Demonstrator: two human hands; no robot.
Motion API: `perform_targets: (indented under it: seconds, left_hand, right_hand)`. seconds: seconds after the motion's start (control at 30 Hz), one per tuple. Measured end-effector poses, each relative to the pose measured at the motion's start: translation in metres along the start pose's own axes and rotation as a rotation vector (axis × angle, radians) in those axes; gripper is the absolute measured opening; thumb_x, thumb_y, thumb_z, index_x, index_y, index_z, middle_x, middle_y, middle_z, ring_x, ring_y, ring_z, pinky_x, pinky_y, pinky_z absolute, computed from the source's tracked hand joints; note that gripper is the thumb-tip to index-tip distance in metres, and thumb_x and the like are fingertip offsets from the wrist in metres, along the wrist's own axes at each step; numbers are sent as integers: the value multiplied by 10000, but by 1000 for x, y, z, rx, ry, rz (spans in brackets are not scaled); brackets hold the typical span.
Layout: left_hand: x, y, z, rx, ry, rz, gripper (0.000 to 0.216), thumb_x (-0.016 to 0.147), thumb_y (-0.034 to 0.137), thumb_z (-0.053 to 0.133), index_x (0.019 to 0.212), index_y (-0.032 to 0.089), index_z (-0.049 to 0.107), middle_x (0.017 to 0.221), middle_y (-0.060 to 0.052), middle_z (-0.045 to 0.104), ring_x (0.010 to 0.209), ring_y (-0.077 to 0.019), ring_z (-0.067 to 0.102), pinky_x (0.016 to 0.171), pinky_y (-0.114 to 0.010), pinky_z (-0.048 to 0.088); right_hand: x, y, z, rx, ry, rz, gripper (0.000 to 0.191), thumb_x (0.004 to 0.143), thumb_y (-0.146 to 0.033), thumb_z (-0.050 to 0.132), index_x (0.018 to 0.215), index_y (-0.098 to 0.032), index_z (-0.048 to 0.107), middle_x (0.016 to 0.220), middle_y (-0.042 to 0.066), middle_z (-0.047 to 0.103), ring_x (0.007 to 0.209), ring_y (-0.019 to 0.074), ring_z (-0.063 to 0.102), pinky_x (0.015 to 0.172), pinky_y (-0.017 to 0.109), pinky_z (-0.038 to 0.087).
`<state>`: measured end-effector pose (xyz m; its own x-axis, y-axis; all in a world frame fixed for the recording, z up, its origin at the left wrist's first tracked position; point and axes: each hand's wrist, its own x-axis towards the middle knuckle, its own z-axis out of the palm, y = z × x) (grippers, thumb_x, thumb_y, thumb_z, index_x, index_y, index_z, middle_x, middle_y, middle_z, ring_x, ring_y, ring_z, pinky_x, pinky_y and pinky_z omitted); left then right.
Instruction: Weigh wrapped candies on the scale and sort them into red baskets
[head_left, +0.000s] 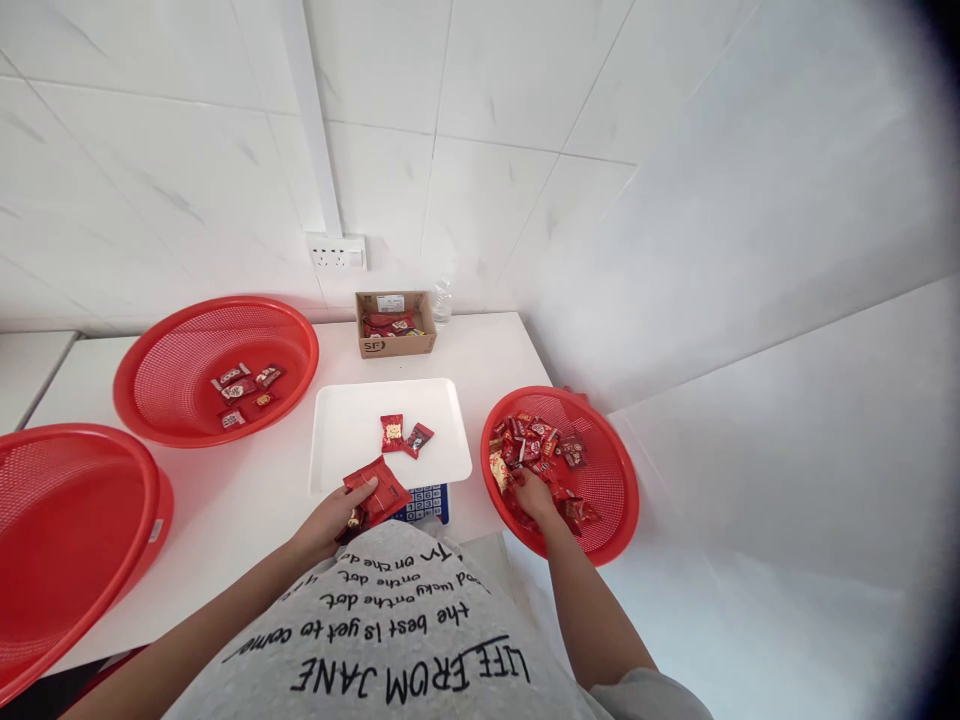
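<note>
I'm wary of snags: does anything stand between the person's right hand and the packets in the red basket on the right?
Nothing visible does. The right hand is inside the red basket, its fingers at the packets; the near rim lies under the forearm, out of the way.

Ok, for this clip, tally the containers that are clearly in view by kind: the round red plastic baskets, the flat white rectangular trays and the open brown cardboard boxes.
Round red plastic baskets: 3, one cut off by the left edge
Flat white rectangular tray: 1
Open brown cardboard box: 1
Total: 5
</note>
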<state>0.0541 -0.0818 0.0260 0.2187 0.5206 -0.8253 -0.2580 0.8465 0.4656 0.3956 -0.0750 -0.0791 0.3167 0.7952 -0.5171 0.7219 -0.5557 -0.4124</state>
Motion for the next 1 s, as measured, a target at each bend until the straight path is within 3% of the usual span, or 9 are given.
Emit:
perform_targets:
  seconds: [0.27,0.47,0.67,1.0]
  left_hand:
    - [-1,0,-1,-24,-8,0,317,726,380,643,937,147,601,851,-108,701,715,-230,670,657,-333,534]
    - [-2,1,1,-15,-14,15,299,736,365,633,937,145,605,816,-98,703,693,-230,670,653,-338,533]
    - [-4,1,2,-4,-18,20,309,727,374,640,932,145,608,806,-99,704,699,-237,672,644,-339,533]
    - [-7,3,4,4,-14,6,325,726,384,638,937,139,606,820,-112,705,709,-242,672,643,-336,533]
  right_hand:
    - [9,-8,2,96,34,-19,410,799,-187,362,1180,-145,508,1077,101,630,849,176,619,691,249,444]
    - [18,-19,7,84,63,-16,605,820,-308,413,1372,-118,254,1236,157,528,1096,217,528,851,294,405]
    - [27,-22,13,25,50,21,621,806,-348,442,1363,-142,259,1251,161,514,1103,232,522,864,321,396]
    - [19,-29,15,-106,44,88,484,792,-386,462,1226,-177,412,967,149,644,913,259,601,751,349,415]
